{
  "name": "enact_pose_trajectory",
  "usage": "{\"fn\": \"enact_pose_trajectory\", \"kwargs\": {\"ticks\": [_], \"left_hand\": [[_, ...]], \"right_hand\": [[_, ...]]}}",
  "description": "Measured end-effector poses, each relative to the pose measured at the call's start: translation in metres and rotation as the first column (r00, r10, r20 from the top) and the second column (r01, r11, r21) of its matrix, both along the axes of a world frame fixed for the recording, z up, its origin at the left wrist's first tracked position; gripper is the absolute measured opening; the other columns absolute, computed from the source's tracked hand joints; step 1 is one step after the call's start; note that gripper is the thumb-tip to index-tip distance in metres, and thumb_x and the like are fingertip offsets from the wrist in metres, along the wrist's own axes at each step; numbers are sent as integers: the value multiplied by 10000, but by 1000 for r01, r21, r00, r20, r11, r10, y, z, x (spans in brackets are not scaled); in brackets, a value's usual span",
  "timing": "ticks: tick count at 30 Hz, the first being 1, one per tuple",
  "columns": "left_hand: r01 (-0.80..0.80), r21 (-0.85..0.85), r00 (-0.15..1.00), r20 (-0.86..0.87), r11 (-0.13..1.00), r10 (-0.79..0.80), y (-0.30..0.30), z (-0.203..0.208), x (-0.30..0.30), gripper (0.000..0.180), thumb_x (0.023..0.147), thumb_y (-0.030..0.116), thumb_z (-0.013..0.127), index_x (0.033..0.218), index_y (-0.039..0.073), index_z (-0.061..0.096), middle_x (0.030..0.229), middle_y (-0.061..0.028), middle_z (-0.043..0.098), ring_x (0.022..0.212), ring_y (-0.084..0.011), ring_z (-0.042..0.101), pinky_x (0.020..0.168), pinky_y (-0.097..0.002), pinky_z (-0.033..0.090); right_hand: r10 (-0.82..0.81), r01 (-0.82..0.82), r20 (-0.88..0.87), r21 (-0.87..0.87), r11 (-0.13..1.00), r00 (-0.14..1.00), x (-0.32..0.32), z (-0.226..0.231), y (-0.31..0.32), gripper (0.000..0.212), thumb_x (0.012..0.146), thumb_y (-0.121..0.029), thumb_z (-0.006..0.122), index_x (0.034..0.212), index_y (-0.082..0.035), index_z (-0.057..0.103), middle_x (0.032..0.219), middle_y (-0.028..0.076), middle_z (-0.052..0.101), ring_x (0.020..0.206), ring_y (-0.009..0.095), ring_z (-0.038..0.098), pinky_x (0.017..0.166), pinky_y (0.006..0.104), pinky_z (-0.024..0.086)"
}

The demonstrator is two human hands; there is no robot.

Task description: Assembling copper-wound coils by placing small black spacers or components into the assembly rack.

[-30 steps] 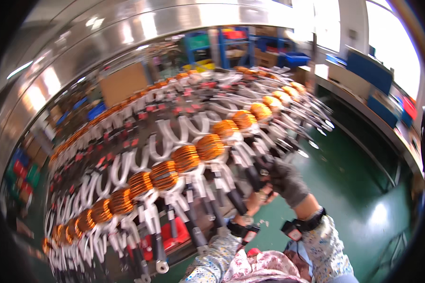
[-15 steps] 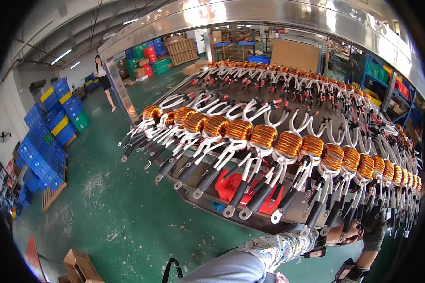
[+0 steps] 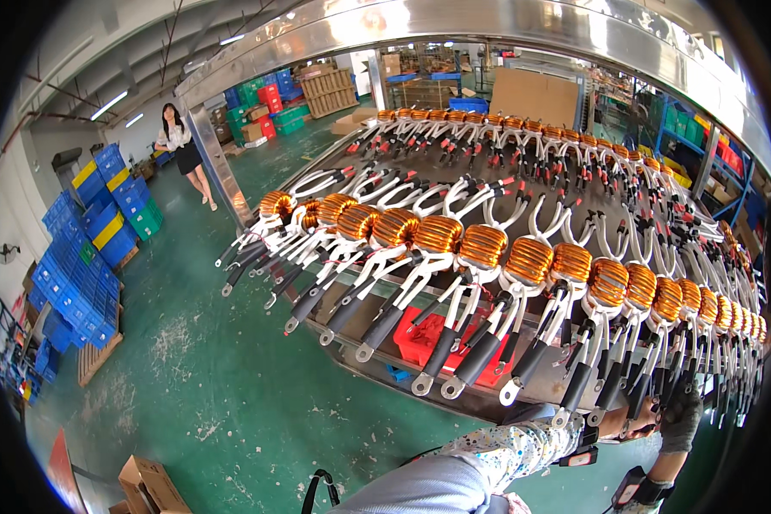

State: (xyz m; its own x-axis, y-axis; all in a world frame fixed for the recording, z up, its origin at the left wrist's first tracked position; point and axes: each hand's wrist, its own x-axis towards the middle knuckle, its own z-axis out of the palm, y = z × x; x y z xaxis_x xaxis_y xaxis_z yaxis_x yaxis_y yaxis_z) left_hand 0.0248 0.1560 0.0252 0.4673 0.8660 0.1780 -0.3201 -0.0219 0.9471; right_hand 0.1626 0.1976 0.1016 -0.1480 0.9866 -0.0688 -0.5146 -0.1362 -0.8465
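Copper-wound toroidal coils [image 3: 527, 260] stand in a long row along the near edge of a metal rack shelf. White-sleeved leads with black ends and ring terminals [image 3: 452, 388] hang from them over the edge. At the lower right, my left hand [image 3: 632, 421] is closed among the hanging leads, its fingers partly covered by them. Close beside it is my right hand [image 3: 680, 421], in a grey glove, with its fingers bent up against the leads. What either hand grips is hidden. My left forearm wears a speckled sleeve [image 3: 522, 447].
A second coil row [image 3: 488, 122] lies farther back on the shelf. Beneath the near leads sits a red bin [image 3: 420, 337]. Metal posts [image 3: 217, 163] frame the rack. Blue crates [image 3: 75, 287] are stacked at left; a person [image 3: 184, 154] stands beyond the rack's left post.
The person in the background has come closer. The coil row has shifted slightly right and down in view. My hands remain at the same leads.
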Motion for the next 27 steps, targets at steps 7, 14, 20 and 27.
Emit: {"fn": "enact_pose_trajectory", "kwargs": {"ticks": [7, 14, 20, 27], "left_hand": [[-53, 272, 997, -33, 961, 64, 2, -29, 12, 241, 813, 358, 563, 823, 118, 545, 585, 28, 520, 388, -67, 415, 331, -199, 306], [156, -168, 987, 63, 973, -147, -32, 32, -43, 233, 827, 300, 575, 880, 82, 509, 605, -21, 544, 364, -88, 431, 293, -201, 280], [252, -131, 967, -17, 959, -256, -43, 47, -40, 220, 827, 285, 580, 871, 81, 509, 602, -28, 545, 357, -97, 432, 289, -201, 276], [109, -141, 988, -90, 984, -122, -50, 56, -54, 204, 826, 266, 586, 858, 80, 510, 598, -39, 547, 347, -108, 434, 282, -202, 270]], "right_hand": [[-65, 54, 149, 78, 995, 987, 19, -2, -24, 170, 866, -267, 481, 871, -136, 590, 577, -64, 482, 368, 57, 393, 308, 190, 274], [-244, 256, 105, -121, 959, 964, -74, 32, -48, 221, 823, -305, 591, 814, -86, 569, 782, 47, 601, 599, 179, 574, 492, 311, 486], [-304, 310, 232, 9, 951, 924, -81, 56, -96, 246, 851, -328, 576, 858, -84, 604, 647, -19, 541, 548, 78, 503, 463, 222, 410], [-50, 9, -246, -168, 986, 968, -79, 45, -78, 183, 857, -284, 551, 839, -102, 558, 613, 13, 538, 469, 131, 494, 396, 256, 383]]}}
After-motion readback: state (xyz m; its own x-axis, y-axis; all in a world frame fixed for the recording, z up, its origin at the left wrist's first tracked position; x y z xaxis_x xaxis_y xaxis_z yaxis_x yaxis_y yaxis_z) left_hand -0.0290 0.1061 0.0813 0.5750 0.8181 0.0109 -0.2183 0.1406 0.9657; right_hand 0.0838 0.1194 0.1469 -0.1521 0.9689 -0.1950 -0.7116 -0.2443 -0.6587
